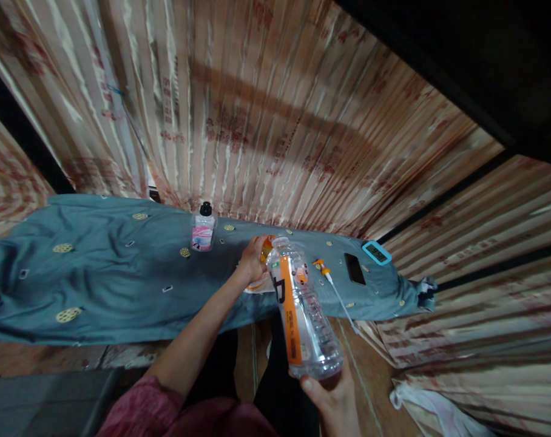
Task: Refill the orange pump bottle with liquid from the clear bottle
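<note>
My right hand grips the base of a large clear plastic bottle with an orange and white label. The bottle tilts away from me, its open neck at the far end by my left hand. My left hand's fingers are closed around an orange-yellow item, mostly hidden by the hand and the bottle, so its kind is unclear. Under that hand, a white and orange object partly shows on the cloth. An orange pump head with a long pale tube lies to the right of the bottle.
A blue-grey patterned cloth covers the long surface. On it stand a small clear bottle with a black cap, a dark phone and a blue-framed digital clock. Striped curtains hang behind; a white plastic bag lies lower right.
</note>
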{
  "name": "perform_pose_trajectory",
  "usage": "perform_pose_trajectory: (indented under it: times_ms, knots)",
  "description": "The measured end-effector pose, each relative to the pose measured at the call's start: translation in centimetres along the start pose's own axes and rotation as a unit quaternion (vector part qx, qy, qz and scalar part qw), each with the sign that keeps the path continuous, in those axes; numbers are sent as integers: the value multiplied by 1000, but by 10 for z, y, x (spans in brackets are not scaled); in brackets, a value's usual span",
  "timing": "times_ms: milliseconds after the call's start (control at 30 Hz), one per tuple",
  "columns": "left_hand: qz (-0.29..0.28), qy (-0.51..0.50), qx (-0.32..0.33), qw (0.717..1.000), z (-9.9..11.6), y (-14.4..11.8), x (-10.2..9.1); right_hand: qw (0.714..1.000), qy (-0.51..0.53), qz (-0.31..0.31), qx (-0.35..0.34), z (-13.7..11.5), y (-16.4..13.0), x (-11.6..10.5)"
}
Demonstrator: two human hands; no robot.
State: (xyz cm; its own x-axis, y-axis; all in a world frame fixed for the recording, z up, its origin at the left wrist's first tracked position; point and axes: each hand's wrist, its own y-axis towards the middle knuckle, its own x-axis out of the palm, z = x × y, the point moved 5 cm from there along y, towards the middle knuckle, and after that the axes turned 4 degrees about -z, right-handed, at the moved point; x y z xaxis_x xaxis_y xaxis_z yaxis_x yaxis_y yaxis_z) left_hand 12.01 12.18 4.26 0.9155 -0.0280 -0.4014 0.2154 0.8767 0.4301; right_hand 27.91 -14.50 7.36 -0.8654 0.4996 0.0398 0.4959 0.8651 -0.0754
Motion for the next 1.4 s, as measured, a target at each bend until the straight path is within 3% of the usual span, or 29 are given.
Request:
perform_pose_trajectory:
  times_ms: [533,800,1400]
  knots:
    - [7,-12,-4,1000,2,0,0,1000,4,-14,4,16,2,-6]
    - [9,-21,-6,1000,2,-2,-2,998,55,-26,14,16,1,-1]
    - [10,-58,-3,998,0,-2,-1,1000,7,-19,0,11,0,-3]
